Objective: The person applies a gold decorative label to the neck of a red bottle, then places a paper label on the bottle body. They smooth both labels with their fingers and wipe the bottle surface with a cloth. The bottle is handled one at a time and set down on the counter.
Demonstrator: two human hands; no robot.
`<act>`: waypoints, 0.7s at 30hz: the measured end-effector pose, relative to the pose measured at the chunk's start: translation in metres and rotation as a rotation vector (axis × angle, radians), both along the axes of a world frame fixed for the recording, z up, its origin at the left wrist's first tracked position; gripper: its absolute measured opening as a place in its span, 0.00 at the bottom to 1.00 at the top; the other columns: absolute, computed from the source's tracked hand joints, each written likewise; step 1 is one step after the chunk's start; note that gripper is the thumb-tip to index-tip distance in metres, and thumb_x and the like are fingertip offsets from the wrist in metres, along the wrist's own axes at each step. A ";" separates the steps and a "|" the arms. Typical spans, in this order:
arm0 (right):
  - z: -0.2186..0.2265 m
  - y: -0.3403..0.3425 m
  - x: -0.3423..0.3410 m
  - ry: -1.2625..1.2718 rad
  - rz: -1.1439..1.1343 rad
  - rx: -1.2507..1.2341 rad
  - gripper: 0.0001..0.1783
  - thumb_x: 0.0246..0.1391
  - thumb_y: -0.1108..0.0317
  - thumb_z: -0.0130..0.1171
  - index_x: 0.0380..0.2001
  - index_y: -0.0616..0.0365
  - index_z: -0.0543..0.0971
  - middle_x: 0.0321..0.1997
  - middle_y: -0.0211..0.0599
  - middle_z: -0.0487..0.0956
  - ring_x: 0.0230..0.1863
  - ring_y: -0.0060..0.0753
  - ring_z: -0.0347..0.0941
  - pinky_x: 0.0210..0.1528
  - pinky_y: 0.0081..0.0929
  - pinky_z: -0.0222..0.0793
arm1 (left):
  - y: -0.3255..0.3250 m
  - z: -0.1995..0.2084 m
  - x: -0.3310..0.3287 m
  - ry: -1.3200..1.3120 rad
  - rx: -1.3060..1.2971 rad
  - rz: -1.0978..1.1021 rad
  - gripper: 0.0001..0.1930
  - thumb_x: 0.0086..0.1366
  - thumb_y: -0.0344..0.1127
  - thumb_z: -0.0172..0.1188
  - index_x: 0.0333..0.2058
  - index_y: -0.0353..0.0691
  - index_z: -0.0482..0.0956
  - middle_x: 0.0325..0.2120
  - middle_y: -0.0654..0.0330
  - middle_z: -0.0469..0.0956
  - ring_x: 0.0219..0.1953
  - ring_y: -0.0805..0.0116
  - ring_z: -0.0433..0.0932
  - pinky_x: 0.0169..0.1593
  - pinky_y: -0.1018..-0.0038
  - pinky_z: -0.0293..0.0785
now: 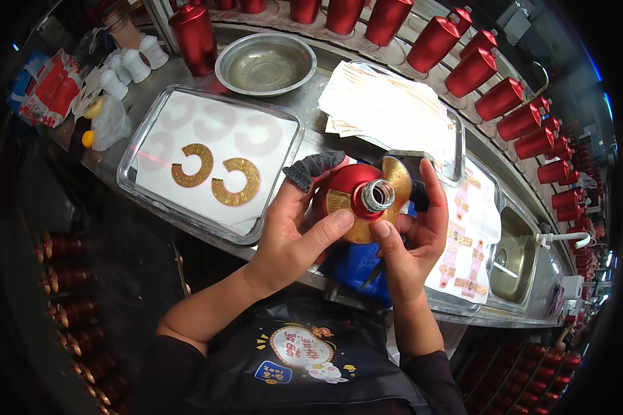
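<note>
A red metallic bottle is tilted with its open, silvery threaded mouth facing me. Around its shoulder lies a gold C-shaped decal, its right side standing out like a curved flap. My left hand grips the bottle's left side, the thumb on the gold near the neck. On one of its fingers is a dark knitted finger cover. My right hand holds the right side, its thumb pressing the decal's lower part; its other fingers are partly hidden behind. Two loose gold C-shaped decals lie on white paper in a metal tray.
A metal basin stands behind the tray. White sheets and a tray of patterned decals lie to the right, before a sink. Red bottles line a curved conveyor. Something blue is below my hands.
</note>
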State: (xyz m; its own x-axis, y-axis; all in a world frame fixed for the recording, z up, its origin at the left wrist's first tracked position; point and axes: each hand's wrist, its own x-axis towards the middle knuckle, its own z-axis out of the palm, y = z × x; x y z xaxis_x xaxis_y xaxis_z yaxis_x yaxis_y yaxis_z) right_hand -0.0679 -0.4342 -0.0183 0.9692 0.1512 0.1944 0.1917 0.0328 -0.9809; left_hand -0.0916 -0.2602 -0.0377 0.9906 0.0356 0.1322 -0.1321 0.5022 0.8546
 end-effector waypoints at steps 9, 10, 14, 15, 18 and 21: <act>0.007 0.004 0.004 -0.005 0.016 0.047 0.41 0.57 0.79 0.64 0.70 0.70 0.56 0.77 0.52 0.55 0.44 0.26 0.82 0.39 0.15 0.79 | 0.001 0.001 0.005 -0.014 0.056 0.018 0.30 0.67 0.30 0.64 0.64 0.34 0.64 0.58 0.54 0.71 0.60 0.66 0.71 0.65 0.68 0.66; 0.007 0.003 0.005 0.002 0.033 0.029 0.41 0.57 0.79 0.64 0.70 0.70 0.56 0.77 0.52 0.55 0.44 0.26 0.82 0.39 0.14 0.78 | 0.001 0.001 0.006 -0.008 0.047 0.015 0.30 0.67 0.30 0.64 0.64 0.34 0.64 0.58 0.54 0.72 0.60 0.67 0.71 0.65 0.68 0.66; 0.007 -0.003 0.005 0.037 0.047 0.098 0.40 0.57 0.79 0.64 0.69 0.70 0.57 0.77 0.52 0.55 0.39 0.21 0.81 0.36 0.12 0.75 | 0.002 0.001 0.005 -0.017 0.038 -0.004 0.31 0.67 0.31 0.64 0.65 0.34 0.63 0.59 0.54 0.71 0.61 0.66 0.70 0.66 0.67 0.65; 0.007 -0.003 0.004 0.057 0.045 0.108 0.40 0.57 0.78 0.64 0.69 0.70 0.58 0.77 0.52 0.55 0.38 0.19 0.80 0.35 0.11 0.74 | 0.002 0.001 0.004 -0.018 0.033 -0.012 0.31 0.67 0.31 0.65 0.65 0.34 0.63 0.59 0.53 0.70 0.61 0.65 0.70 0.66 0.67 0.65; 0.003 -0.003 0.006 0.016 0.067 0.065 0.40 0.56 0.78 0.64 0.69 0.70 0.59 0.77 0.53 0.56 0.34 0.15 0.78 0.31 0.10 0.71 | 0.002 0.001 0.004 -0.021 0.037 -0.017 0.32 0.66 0.31 0.65 0.65 0.34 0.62 0.60 0.53 0.69 0.62 0.64 0.69 0.67 0.66 0.64; -0.002 0.000 0.007 -0.045 0.028 0.061 0.40 0.55 0.78 0.65 0.68 0.70 0.60 0.76 0.53 0.57 0.32 0.13 0.76 0.29 0.08 0.69 | 0.002 0.000 0.003 -0.026 0.050 -0.011 0.32 0.66 0.30 0.64 0.65 0.34 0.62 0.61 0.52 0.69 0.63 0.64 0.68 0.67 0.66 0.63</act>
